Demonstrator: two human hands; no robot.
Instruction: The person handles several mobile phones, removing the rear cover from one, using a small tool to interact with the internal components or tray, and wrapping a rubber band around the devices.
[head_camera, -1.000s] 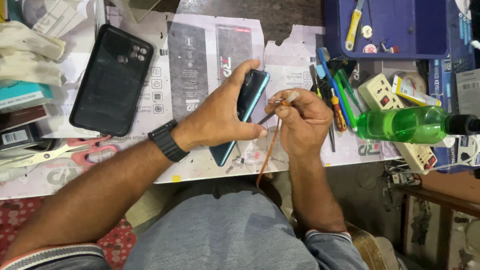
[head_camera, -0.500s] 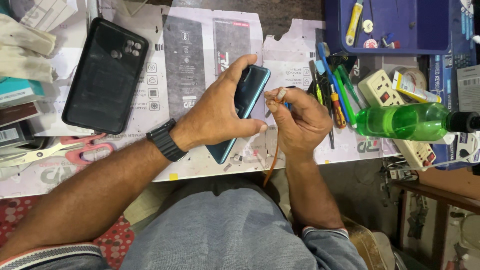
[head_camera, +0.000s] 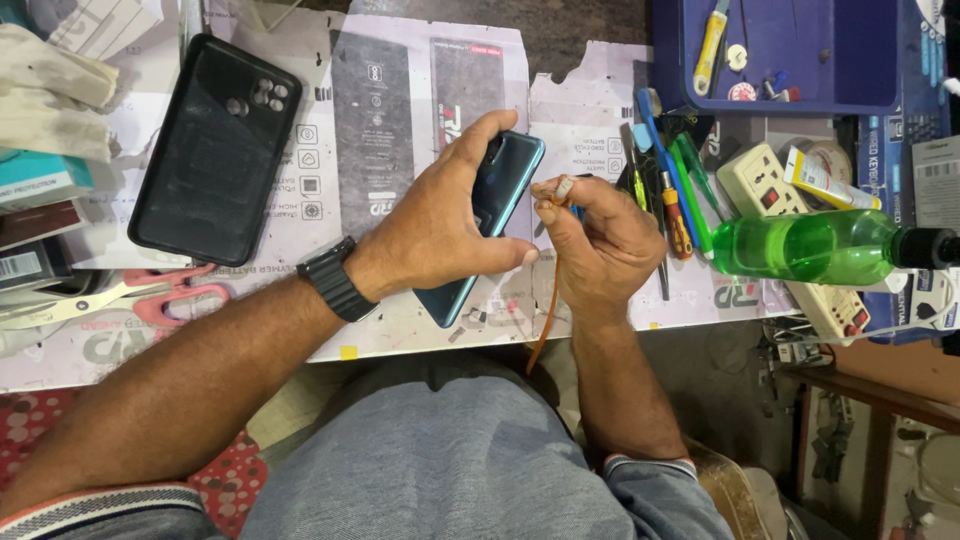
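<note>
Far left of counter (head_camera: 420, 330): cloth and boxes stacked, pink scissors (head_camera: 150, 298) flat near the front edge. Black case (head_camera: 215, 150) lies camera-side up, just beyond the left forearm, apart from both hands.

Left hand (head_camera: 435, 230): wrapped around the phone (head_camera: 500, 205), thumb along its near long edge, fingers curled over the far edge. Firm full-hand hold. Black watch (head_camera: 335, 280) on that wrist. Phone is tilted up off the counter paper, long axis running from near-left to far-right, its top end pointing at the tool pile.

Right hand (head_camera: 600, 245): just right of the phone, nearly touching it. Fingertips pinched shut on a small plug (head_camera: 563, 188); an orange cable (head_camera: 548, 320) hangs from it down past the counter edge towards the lap. Plug tip sits beside the phone's right long edge, near its upper end, with a narrow gap. Can't tell which port or slot it faces.

Further right: screwdrivers (head_camera: 675, 200) and pens in a heap, white power strip (head_camera: 790, 235), green bottle (head_camera: 800, 247) lying on its side across it, blue tray (head_camera: 790, 60) at the back.
</note>
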